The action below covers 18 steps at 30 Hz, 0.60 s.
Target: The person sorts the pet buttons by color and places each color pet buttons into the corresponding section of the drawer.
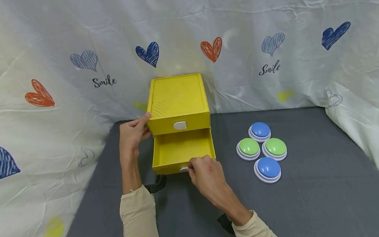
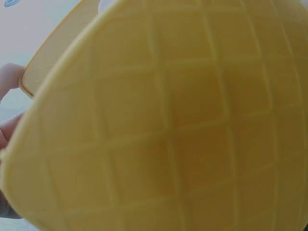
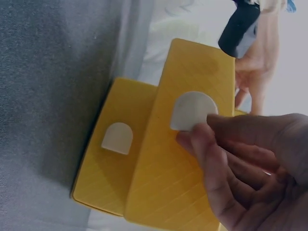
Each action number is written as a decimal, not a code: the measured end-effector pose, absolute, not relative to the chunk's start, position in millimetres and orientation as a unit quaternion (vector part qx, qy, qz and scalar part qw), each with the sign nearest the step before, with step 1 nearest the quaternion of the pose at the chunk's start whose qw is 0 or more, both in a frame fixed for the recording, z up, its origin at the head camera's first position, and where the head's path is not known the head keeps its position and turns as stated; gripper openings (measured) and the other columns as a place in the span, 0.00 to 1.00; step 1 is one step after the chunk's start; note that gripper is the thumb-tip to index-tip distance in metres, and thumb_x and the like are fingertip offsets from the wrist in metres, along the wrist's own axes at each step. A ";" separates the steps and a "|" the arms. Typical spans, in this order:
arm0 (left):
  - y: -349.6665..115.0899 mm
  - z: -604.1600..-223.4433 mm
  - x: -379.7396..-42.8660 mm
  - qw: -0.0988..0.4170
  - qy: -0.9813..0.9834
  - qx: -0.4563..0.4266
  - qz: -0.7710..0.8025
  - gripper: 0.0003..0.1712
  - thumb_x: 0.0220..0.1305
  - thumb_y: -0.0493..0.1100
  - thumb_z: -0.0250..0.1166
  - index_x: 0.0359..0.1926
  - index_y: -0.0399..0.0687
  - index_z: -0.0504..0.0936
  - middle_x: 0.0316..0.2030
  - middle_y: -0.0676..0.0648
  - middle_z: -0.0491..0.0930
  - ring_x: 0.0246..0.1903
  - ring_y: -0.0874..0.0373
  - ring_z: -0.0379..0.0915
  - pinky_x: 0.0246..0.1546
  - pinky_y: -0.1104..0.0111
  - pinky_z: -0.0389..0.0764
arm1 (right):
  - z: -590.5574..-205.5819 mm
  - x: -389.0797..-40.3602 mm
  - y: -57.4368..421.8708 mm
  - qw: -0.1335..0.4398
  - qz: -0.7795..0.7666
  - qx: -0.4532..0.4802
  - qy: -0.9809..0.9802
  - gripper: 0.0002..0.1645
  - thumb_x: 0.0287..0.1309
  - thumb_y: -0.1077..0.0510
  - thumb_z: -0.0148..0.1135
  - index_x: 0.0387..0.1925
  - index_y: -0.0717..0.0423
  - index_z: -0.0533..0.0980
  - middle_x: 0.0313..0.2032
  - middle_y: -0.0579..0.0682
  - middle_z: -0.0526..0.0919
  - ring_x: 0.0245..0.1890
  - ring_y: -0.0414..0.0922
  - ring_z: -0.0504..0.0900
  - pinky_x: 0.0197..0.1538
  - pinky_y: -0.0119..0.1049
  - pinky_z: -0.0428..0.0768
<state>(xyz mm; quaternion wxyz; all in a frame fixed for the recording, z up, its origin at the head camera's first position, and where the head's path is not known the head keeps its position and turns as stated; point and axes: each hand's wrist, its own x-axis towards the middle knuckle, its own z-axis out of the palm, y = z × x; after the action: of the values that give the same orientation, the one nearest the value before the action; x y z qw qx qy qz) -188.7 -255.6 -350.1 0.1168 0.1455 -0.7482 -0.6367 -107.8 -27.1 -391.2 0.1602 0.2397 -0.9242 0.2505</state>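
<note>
A yellow two-drawer box (image 1: 179,97) stands against the back curtain, its lower drawer (image 1: 182,148) pulled out and the upper one closed. My right hand (image 1: 210,177) pinches the white tab handle (image 3: 191,110) of the lower drawer between thumb and fingers, as the right wrist view shows closely. Against the box's left side, near its front top corner, rests my left hand (image 1: 132,135) with fingers extended. In the left wrist view a yellow lattice-patterned panel (image 2: 192,106) fills most of the picture, and only parts of the left fingers (image 2: 9,79) show at its edge.
Right of the box, two blue push buttons (image 1: 261,129) and two green push buttons (image 1: 249,147) with white bases sit clustered on the dark grey tabletop (image 1: 316,183). A white curtain (image 1: 180,27) printed with hearts hangs behind and along both sides.
</note>
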 end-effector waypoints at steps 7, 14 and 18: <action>-254.9 -349.8 -188.6 0.120 -0.751 0.143 -0.634 0.33 0.46 0.66 0.66 0.45 0.46 0.84 0.44 0.42 0.81 0.42 0.57 0.79 0.39 0.68 0.79 | -378.4 -103.3 -12.4 0.068 0.338 0.229 -0.910 0.05 0.52 0.51 0.66 0.29 0.47 0.82 0.21 0.37 0.77 0.17 0.34 0.70 0.19 0.27 0.68; -253.9 -349.4 -189.5 0.120 -0.752 0.144 -0.632 0.34 0.46 0.66 0.66 0.45 0.45 0.84 0.44 0.42 0.81 0.41 0.57 0.80 0.39 0.67 0.79 | -359.8 -109.2 21.1 0.060 0.395 0.177 -0.899 0.04 0.53 0.51 0.65 0.31 0.43 0.83 0.24 0.34 0.79 0.22 0.33 0.74 0.25 0.27 0.74; -253.8 -348.7 -189.3 0.117 -0.752 0.149 -0.631 0.35 0.45 0.66 0.66 0.47 0.46 0.83 0.45 0.42 0.80 0.42 0.57 0.79 0.38 0.68 0.79 | -354.2 -118.2 46.2 0.085 0.409 0.134 -0.899 0.03 0.53 0.51 0.65 0.31 0.42 0.83 0.26 0.35 0.80 0.25 0.33 0.75 0.28 0.29 0.76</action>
<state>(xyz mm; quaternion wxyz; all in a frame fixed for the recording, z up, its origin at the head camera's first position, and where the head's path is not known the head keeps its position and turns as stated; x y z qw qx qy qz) -189.3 -253.8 -348.7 0.1173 0.1488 -0.7519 -0.6315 -118.2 46.2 -354.2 0.0848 0.1339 -0.8987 0.4089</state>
